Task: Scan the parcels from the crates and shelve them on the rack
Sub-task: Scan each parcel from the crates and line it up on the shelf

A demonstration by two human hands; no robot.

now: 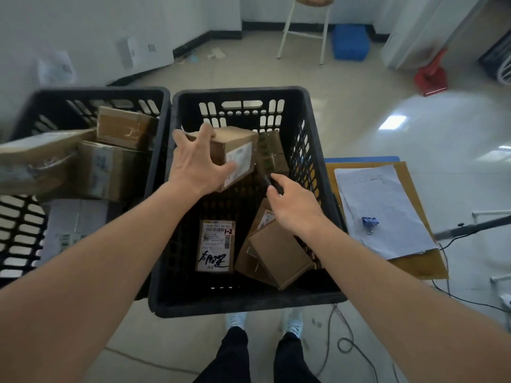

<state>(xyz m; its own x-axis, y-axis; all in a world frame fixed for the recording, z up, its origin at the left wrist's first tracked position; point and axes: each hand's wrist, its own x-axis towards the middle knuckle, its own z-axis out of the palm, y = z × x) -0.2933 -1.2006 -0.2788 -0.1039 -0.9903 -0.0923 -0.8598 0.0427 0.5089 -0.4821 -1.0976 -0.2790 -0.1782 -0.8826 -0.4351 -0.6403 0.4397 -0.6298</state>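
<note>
Cardboard box (232, 153), left hand (197, 164) gripping, over slotted crate (243, 299).

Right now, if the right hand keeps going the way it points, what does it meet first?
Probably the dark taped parcel at the crate's far end; the right hand, gripping a dark object, points there. Depth is unclear.

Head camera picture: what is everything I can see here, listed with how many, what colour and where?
Crates: two, black, side by side on the floor.
Parcels in middle crate: about five, brown cardboard; one held.
Parcels in left crate: several, brown and white.
Papers: a stack, white, on a brown board right of the crates.
Binder clip: one, blue, on the papers.
Stool: one, white legs, at the back.
Bin: one, blue, by the far wall.
Left hand: grips the held parcel.
Right hand: holds a small dark object, unclear what.
</note>
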